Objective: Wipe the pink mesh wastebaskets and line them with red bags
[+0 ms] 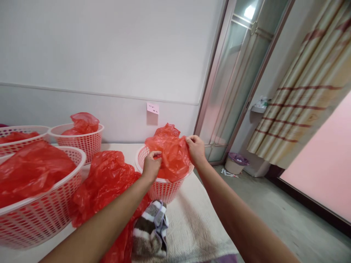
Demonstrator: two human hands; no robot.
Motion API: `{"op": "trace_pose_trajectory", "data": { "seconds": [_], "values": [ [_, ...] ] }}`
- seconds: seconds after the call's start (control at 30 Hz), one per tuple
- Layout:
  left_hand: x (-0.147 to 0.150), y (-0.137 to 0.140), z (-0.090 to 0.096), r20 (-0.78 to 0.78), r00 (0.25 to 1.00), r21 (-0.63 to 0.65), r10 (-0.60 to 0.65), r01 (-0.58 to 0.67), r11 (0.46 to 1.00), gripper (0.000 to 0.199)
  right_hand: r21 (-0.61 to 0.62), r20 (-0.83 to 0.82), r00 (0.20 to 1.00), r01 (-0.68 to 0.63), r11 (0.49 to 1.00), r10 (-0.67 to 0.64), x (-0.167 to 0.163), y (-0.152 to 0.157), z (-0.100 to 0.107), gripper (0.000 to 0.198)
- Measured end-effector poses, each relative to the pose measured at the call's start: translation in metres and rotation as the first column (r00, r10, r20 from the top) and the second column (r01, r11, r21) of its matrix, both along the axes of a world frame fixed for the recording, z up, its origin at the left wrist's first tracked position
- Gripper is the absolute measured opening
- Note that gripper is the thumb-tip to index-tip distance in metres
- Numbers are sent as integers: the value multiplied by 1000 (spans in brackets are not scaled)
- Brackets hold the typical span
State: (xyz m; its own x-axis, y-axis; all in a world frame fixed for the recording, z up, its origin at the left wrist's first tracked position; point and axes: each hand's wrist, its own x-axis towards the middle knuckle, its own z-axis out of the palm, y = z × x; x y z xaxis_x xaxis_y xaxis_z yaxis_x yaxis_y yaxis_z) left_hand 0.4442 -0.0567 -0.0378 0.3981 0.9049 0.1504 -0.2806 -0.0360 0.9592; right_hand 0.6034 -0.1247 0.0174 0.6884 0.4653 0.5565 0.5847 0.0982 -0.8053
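Observation:
A red plastic bag [174, 159] bulges out of a white perforated basket [166, 191] near the table's right end. My right hand [196, 148] pinches the bag's upper right edge. On its left side, my left hand [152, 165] is closed on the same bag, thumb and finger together. What lies inside the bag is hidden. Just in front of the basket is a folded striped cloth [149, 232] in brown, white and grey. A heap of red plastic bags [105, 179] lies left of it, partly behind my left forearm.
Several more white baskets with red bags stand on the left, a large one [61, 193] nearest. A pink note [153, 108] is stuck to the wall behind. Right of the table, a lined waste bin [235, 163] stands on the floor by a glass door [233, 73].

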Motion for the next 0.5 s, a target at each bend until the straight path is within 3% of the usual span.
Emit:
{"op": "trace_pose_trajectory", "data": {
  "seconds": [0.1,0.2,0.3,0.37,0.43,0.47,0.5],
  "values": [
    [1,-5,12,51,998,49,-38,35,998,17,-34,92,959,-267,963,269,-34,4,9,14],
    [-9,-5,29,115,989,95,-90,79,992,31,-207,300,779,-511,835,551,-70,-1,6,7],
    [-28,-5,39,109,988,140,-111,95,986,34,-364,463,609,-532,765,644,-98,-14,-3,8],
    [-47,-6,40,88,995,168,-45,29,985,30,-389,445,547,-595,704,709,-110,-24,-7,10],
    [-70,-12,36,85,993,205,85,-101,974,24,-312,339,606,-649,693,720,-117,-31,-10,8],
    [-82,-17,32,90,984,226,153,-170,959,22,-242,263,673,-648,722,692,-119,-34,-11,3],
    [-95,-23,26,95,972,245,214,-231,942,20,-174,177,740,-625,761,648,-121,-35,-13,11]
  ]
}}
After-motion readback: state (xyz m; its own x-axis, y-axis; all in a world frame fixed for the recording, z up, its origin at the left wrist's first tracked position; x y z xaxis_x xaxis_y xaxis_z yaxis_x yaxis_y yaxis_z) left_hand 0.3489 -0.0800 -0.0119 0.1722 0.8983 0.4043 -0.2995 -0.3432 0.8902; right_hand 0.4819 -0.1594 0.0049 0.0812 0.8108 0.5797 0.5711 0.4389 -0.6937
